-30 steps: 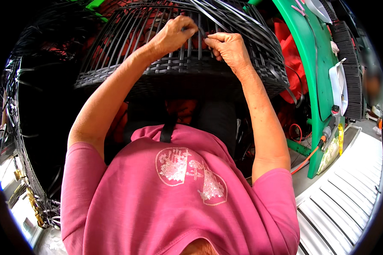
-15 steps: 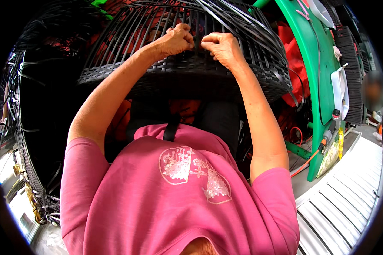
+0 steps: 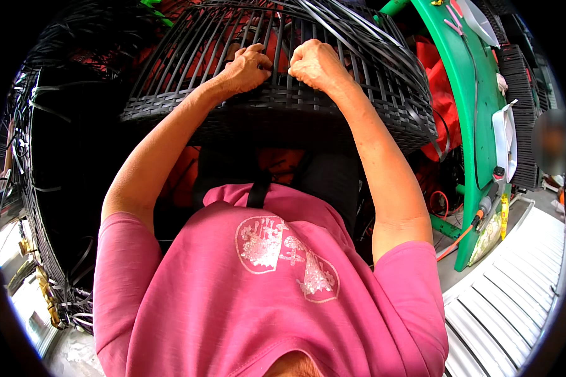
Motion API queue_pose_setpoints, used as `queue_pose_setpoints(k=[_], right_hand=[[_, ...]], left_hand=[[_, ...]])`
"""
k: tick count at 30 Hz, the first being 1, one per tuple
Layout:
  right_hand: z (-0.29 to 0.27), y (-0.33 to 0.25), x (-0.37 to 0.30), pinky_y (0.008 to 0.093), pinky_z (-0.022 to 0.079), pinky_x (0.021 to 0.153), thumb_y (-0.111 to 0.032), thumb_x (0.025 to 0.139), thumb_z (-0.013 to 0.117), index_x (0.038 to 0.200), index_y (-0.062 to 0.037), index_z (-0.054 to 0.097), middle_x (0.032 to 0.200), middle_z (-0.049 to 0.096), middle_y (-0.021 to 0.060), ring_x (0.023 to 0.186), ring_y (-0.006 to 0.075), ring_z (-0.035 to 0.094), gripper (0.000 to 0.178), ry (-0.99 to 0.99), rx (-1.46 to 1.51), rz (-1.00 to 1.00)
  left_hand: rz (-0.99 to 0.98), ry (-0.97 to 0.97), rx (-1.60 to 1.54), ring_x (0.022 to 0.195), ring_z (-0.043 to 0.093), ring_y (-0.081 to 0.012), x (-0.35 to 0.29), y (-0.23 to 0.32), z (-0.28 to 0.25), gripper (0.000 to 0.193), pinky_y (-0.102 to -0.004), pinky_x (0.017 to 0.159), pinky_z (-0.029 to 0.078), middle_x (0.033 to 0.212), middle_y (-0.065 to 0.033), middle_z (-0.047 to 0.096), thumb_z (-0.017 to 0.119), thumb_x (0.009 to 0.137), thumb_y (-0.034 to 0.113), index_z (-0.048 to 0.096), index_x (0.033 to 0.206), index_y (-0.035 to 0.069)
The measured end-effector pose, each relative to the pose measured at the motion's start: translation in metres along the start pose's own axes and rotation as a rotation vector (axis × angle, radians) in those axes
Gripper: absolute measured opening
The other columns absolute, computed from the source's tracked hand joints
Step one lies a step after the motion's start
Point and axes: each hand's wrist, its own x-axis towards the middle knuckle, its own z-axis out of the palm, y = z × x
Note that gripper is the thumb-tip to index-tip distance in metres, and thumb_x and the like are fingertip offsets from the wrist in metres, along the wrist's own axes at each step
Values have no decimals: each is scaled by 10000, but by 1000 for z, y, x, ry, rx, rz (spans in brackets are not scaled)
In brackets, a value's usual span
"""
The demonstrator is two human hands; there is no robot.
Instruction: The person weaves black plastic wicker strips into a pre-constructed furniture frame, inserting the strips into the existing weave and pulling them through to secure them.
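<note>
A dark wicker piece of black flat strips lies across in front of me, its near band closely woven and its upright strips bare beyond it. My left hand bends its fingers over the strips just above the woven band, pinching a black strip. Close to its right, my right hand is curled into a fist around a black strip, knuckles up. The strip's ends between my fingers are mostly hidden. Loose long strips run over the far right of the piece.
To the right stands a green frame with a white tray and a tool on an orange cable. White slats lie at the lower right. A dark woven panel and bundled strips are at the left.
My left hand has moved slightly left and down. My right hand has turned over and closed into a fist, a little higher. The gap between them has widened slightly.
</note>
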Motion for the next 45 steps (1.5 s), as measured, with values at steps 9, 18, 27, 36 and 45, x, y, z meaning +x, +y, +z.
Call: queue_pose_setpoints(k=[9, 18, 27, 36, 45], right_hand=[[3, 17, -1, 353, 521, 771, -139, 701, 629, 799, -143, 722, 848, 680, 95, 826, 290, 651, 135, -74, 63, -27], [17, 24, 8, 340, 513, 782, -199, 723, 662, 865, -206, 738, 864, 689, 89, 843, 231, 657, 161, -119, 195, 47], [28, 20, 8, 345, 510, 757, -198, 718, 668, 849, -180, 733, 808, 685, 90, 807, 230, 658, 147, -52, 228, 75], [27, -9, -3, 192, 456, 502, -141, 838, 642, 938, -12, 682, 776, 654, 18, 583, 67, 562, 168, -41, 882, -63], [30, -27, 20, 307, 500, 520, -67, 681, 573, 735, -22, 686, 616, 619, 133, 484, 181, 593, 134, -44, -46, -27]], left_hand=[[-198, 97, 64, 1194, 426, -251, 8, 30, 3, 188, -391, 949, 392, 1058, -105, 611, 646, 752, 228, 701, 781, 51], [-255, 28, -760, 814, 504, -144, 15, 7, 4, 148, -277, 752, 370, 855, -19, 505, 671, 687, 67, 655, 803, -23], [-7, -124, 13, 1275, 314, -342, 3, 5, -20, 195, -440, 1053, 284, 1417, -155, 302, 677, 755, 198, 654, 926, 108], [254, 3, -349, 597, 469, -29, -2, 18, -80, 360, -196, 482, 384, 723, 41, 528, 589, 848, 142, 495, 1169, 9], [64, 4, 177, 1343, 181, -332, -16, -43, -22, 254, -605, 1025, 180, 1469, -65, 227, 614, 793, 255, 668, 1039, 227]])
